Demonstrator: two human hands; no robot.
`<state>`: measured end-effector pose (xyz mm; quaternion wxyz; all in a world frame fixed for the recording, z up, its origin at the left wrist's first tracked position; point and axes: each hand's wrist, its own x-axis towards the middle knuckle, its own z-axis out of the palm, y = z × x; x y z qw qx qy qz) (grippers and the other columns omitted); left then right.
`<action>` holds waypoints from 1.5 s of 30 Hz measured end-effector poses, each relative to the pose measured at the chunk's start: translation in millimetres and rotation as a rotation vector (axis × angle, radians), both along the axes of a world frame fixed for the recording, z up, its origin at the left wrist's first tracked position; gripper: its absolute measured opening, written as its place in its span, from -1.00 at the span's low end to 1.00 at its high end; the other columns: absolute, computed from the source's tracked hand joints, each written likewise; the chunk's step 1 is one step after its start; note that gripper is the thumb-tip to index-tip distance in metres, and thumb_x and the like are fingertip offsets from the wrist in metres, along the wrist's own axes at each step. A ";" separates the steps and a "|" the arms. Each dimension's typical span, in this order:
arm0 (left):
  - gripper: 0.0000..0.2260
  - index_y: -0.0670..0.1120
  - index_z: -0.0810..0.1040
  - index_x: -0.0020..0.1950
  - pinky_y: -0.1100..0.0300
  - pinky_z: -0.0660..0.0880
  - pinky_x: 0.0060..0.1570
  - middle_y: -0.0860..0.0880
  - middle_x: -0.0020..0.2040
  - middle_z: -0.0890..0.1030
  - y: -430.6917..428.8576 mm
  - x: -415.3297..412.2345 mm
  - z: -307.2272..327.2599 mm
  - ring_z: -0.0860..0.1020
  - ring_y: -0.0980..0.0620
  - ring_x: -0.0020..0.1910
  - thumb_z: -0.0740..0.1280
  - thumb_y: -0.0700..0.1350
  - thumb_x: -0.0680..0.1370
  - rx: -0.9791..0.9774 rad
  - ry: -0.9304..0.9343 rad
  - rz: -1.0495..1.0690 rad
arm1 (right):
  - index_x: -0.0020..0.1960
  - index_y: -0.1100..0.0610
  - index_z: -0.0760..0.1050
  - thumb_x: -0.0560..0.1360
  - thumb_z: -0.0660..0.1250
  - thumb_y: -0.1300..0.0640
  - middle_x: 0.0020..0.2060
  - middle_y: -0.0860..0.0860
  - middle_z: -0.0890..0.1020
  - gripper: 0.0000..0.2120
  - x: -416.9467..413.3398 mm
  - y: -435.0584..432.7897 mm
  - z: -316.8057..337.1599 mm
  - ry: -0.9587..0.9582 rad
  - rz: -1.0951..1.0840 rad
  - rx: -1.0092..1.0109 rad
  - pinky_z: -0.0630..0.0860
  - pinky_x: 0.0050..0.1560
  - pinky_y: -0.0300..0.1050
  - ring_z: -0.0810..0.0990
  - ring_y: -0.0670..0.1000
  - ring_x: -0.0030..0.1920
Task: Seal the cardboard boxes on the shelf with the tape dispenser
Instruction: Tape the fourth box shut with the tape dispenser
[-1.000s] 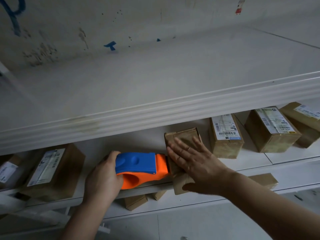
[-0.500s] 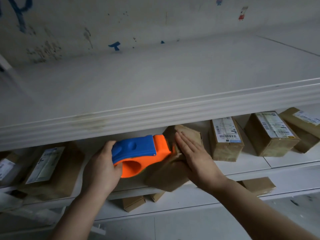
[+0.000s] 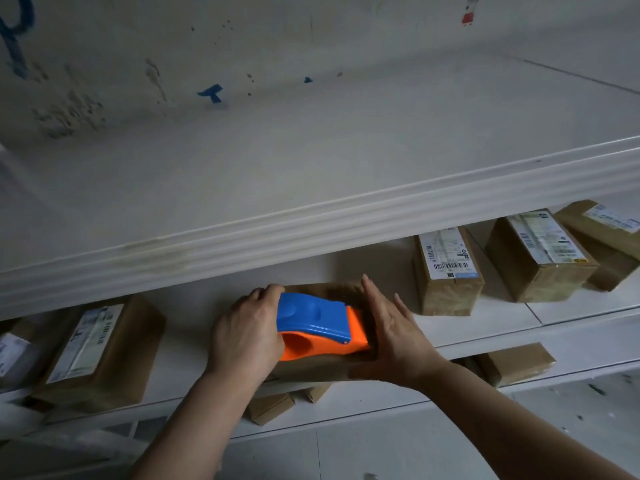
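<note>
1. The left hand (image 3: 249,332) is clenched round the rear of the dispenser (image 3: 317,323), with its fingers curled over the blue top.
2. The dispenser, blue above and orange below, lies on top of a box (image 3: 311,370). Its orange nose points toward the right of the frame.
3. The right hand (image 3: 393,336) grasps nothing. Its fingers are straight and together, pressed against the box's right end just beside the dispenser's nose, and the thumb lies low along the box's front.
4. The box sits on the middle shelf (image 3: 187,327), at lower centre of the frame, with its front face at the shelf's front edge.
5. To the right on the same shelf stand a near labelled box (image 3: 446,271), a farther labelled box (image 3: 538,263) and an edge box (image 3: 599,233) at the frame's right side.
6. At lower left lies a left labelled box (image 3: 100,344).
7. Below, a lower shelf (image 3: 571,355) carries a plain box (image 3: 512,363) on the right and small boxes (image 3: 270,407) under the left forearm.
8. An upper shelf (image 3: 311,174) spans the middle of the frame, and a wall (image 3: 104,46) with blue marks fills the upper left.
</note>
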<state>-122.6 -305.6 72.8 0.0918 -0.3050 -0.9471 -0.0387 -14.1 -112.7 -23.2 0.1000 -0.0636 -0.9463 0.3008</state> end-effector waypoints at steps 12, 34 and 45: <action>-0.44 0.09 0.31 0.39 0.03 0.51 -0.07 -0.07 0.17 0.57 -44.7 -32.6 1.0 0.58 -0.16 0.08 0.32 -0.21 0.43 0.010 -0.070 0.171 | 0.54 -0.01 -0.30 0.26 0.50 -0.16 0.52 -0.10 0.14 0.19 -13.2 -3.4 5.5 -0.165 -0.065 0.242 -0.10 0.52 0.12 0.13 -0.05 0.51; -0.64 -0.05 0.36 0.21 0.13 0.36 -0.31 -0.09 0.08 0.55 -109.0 -91.1 -27.0 0.57 -0.17 0.00 0.23 -0.30 0.45 -0.134 -0.110 0.216 | 0.56 0.03 -0.22 0.24 0.34 -0.46 0.55 0.07 -0.12 0.18 -21.2 -44.9 7.6 -0.214 0.094 0.560 -0.04 0.46 0.34 -0.22 0.12 0.53; -0.54 0.06 0.29 0.32 0.13 0.45 -0.27 -0.03 0.13 0.55 -133.6 -88.3 -47.3 0.57 -0.13 0.03 0.25 -0.25 0.47 -0.023 -0.213 0.160 | 0.53 0.09 0.13 0.31 0.45 -0.22 0.51 0.05 0.23 -0.07 -59.8 -107.0 -2.0 -0.127 0.028 0.565 0.07 0.43 0.23 0.18 0.10 0.51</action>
